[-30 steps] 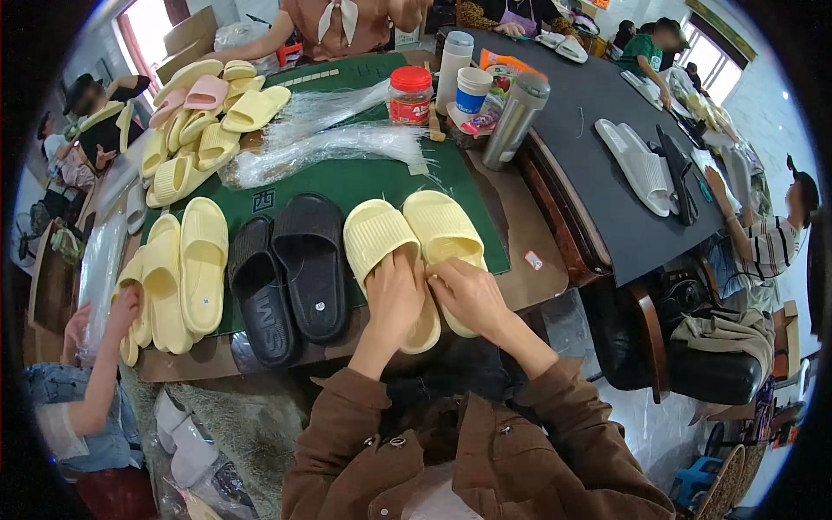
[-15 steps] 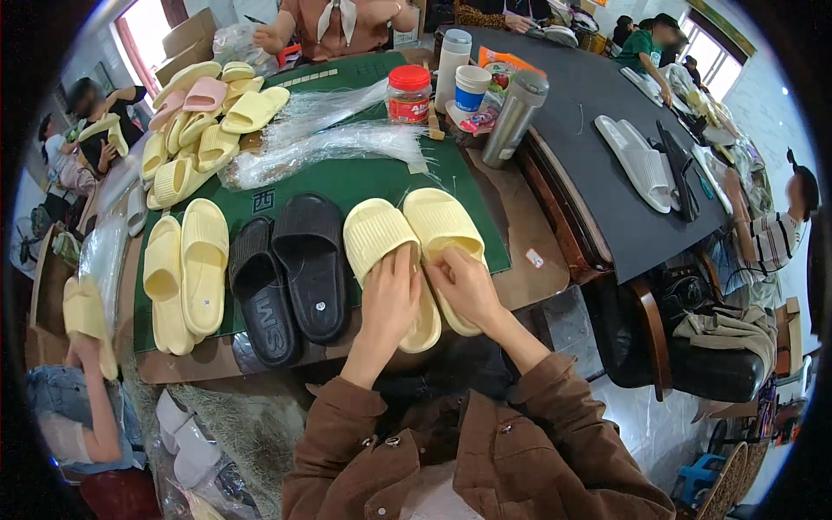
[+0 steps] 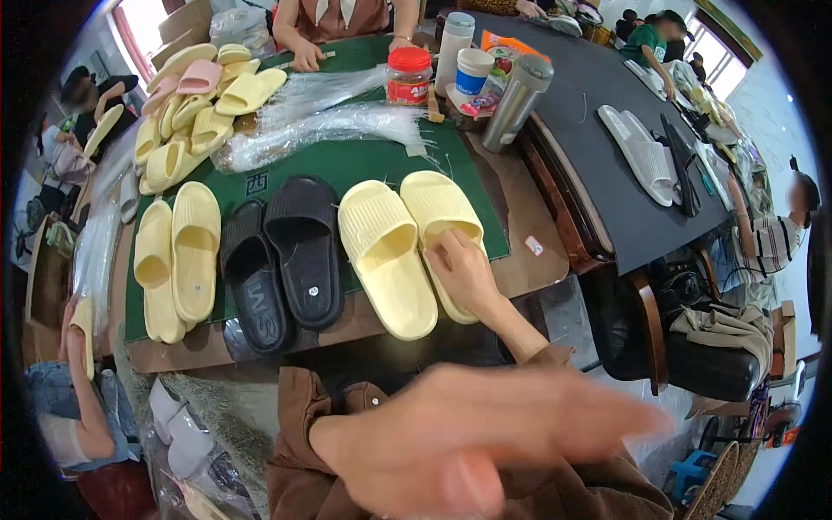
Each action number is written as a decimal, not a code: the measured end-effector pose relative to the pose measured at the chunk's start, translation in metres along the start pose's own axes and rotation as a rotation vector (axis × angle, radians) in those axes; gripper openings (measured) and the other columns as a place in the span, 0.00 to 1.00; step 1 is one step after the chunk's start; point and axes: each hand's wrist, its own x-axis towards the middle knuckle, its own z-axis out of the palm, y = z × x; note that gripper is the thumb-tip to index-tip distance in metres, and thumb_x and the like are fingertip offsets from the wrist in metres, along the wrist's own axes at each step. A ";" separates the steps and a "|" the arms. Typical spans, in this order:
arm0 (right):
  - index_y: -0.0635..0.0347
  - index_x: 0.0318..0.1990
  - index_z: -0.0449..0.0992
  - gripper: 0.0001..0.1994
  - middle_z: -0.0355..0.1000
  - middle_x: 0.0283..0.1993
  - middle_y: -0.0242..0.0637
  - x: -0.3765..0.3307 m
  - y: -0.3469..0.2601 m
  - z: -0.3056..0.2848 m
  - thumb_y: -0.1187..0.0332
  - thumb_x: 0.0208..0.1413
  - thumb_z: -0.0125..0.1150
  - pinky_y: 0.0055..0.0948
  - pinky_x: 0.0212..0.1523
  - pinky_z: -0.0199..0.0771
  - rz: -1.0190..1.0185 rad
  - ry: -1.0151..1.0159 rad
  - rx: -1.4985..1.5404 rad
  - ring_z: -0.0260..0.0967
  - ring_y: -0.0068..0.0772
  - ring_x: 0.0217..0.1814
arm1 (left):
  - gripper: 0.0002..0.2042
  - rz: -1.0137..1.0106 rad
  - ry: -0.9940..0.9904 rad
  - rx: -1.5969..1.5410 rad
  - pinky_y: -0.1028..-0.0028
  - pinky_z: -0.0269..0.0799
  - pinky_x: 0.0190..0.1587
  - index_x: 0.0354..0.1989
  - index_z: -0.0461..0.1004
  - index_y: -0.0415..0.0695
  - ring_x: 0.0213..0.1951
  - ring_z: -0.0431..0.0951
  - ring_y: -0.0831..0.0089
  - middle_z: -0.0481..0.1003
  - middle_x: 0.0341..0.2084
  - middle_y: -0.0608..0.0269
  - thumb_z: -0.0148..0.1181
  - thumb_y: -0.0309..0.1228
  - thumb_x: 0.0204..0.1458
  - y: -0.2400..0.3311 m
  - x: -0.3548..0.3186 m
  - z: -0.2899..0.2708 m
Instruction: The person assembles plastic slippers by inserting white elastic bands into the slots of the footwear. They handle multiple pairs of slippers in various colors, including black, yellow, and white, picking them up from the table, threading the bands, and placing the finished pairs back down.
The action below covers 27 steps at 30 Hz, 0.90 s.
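A pair of pale yellow slide slippers lies at the table's near edge in front of me. My right hand point(image 3: 464, 270) rests over the right yellow slipper point(image 3: 440, 201), its fingers bent into the opening under the strap. The fingertips are hidden, so what they pinch cannot be made out. The left yellow slipper point(image 3: 400, 286) lies untouched beside it. My left hand point(image 3: 485, 433) is raised close to the camera, blurred, fingers stretched to the right and thumb apart, holding nothing visible. Left of the pair lie black slippers point(image 3: 303, 269) and another yellow pair point(image 3: 196, 251).
Bundles of clear plastic strands point(image 3: 325, 134) cross the green mat point(image 3: 459, 165). Behind them stand a red-lidded jar point(image 3: 409, 78), a paper cup point(image 3: 472, 74) and a steel flask point(image 3: 517, 104). Slippers are piled point(image 3: 186, 143) at the far left. A person point(image 3: 342, 22) sits opposite.
My left hand has left the left yellow slipper and come up toward the camera. The right hand stays at the right slipper. The person opposite has lowered a hand to the mat.
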 end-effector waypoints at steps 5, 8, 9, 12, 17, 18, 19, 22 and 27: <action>0.64 0.33 0.69 0.06 0.69 0.32 0.46 0.000 0.004 0.001 0.72 0.53 0.60 0.41 0.31 0.70 0.014 -0.002 -0.018 0.71 0.49 0.30 | 0.45 0.309 0.245 -0.642 0.56 0.77 0.44 0.47 0.68 0.16 0.45 0.76 0.41 0.70 0.43 0.21 0.32 0.61 0.60 0.005 0.005 0.072; 0.65 0.32 0.68 0.06 0.69 0.32 0.47 0.000 0.008 0.002 0.74 0.52 0.59 0.43 0.31 0.71 0.001 0.008 -0.019 0.69 0.52 0.31 | 0.45 0.270 0.412 -0.549 0.60 0.80 0.34 0.38 0.73 0.16 0.36 0.79 0.43 0.73 0.35 0.23 0.30 0.60 0.61 0.012 0.006 0.083; 0.64 0.32 0.68 0.06 0.69 0.32 0.47 0.000 0.010 0.002 0.74 0.52 0.59 0.43 0.31 0.71 -0.009 0.008 -0.023 0.69 0.52 0.31 | 0.45 0.236 0.518 -0.556 0.60 0.81 0.32 0.36 0.74 0.17 0.32 0.80 0.43 0.74 0.33 0.24 0.29 0.59 0.61 0.019 0.009 0.092; 0.64 0.32 0.68 0.06 0.69 0.31 0.47 -0.001 0.010 0.004 0.73 0.52 0.59 0.43 0.31 0.71 -0.023 0.019 -0.054 0.70 0.52 0.31 | 0.45 0.562 0.510 -0.258 0.60 0.81 0.29 0.31 0.76 0.18 0.27 0.80 0.45 0.75 0.28 0.28 0.26 0.57 0.63 -0.004 0.023 0.086; 0.63 0.32 0.69 0.05 0.69 0.31 0.46 0.001 0.001 0.004 0.72 0.53 0.59 0.43 0.31 0.71 -0.042 0.037 -0.057 0.70 0.52 0.30 | 0.39 0.404 0.592 -0.231 0.59 0.81 0.27 0.24 0.77 0.21 0.24 0.80 0.47 0.76 0.24 0.32 0.28 0.47 0.67 0.014 0.019 0.089; 0.63 0.32 0.69 0.05 0.69 0.31 0.46 0.001 0.004 0.002 0.72 0.53 0.59 0.42 0.30 0.71 -0.048 0.050 -0.079 0.70 0.51 0.30 | 0.39 0.590 0.598 -0.161 0.59 0.81 0.27 0.24 0.77 0.21 0.24 0.80 0.47 0.76 0.25 0.32 0.28 0.46 0.67 -0.003 0.030 0.090; 0.63 0.32 0.69 0.05 0.69 0.31 0.46 -0.001 0.007 0.001 0.72 0.53 0.59 0.42 0.30 0.71 -0.024 0.046 -0.072 0.70 0.51 0.30 | 0.38 0.633 0.621 -0.176 0.59 0.81 0.27 0.24 0.77 0.22 0.24 0.80 0.47 0.76 0.25 0.32 0.27 0.46 0.67 -0.006 0.033 0.091; 0.63 0.32 0.69 0.06 0.69 0.31 0.45 0.000 0.005 0.004 0.73 0.52 0.59 0.42 0.29 0.71 -0.048 0.064 -0.057 0.70 0.50 0.29 | 0.39 0.579 0.672 -0.272 0.58 0.81 0.27 0.24 0.76 0.21 0.25 0.80 0.46 0.76 0.25 0.31 0.26 0.47 0.67 0.005 0.033 0.098; 0.63 0.33 0.69 0.07 0.68 0.31 0.47 -0.002 0.009 0.003 0.70 0.54 0.59 0.43 0.32 0.69 0.009 0.038 -0.033 0.69 0.51 0.33 | 0.42 0.543 0.441 -0.339 0.58 0.80 0.29 0.27 0.75 0.18 0.28 0.80 0.45 0.76 0.27 0.29 0.26 0.52 0.65 -0.004 0.029 0.091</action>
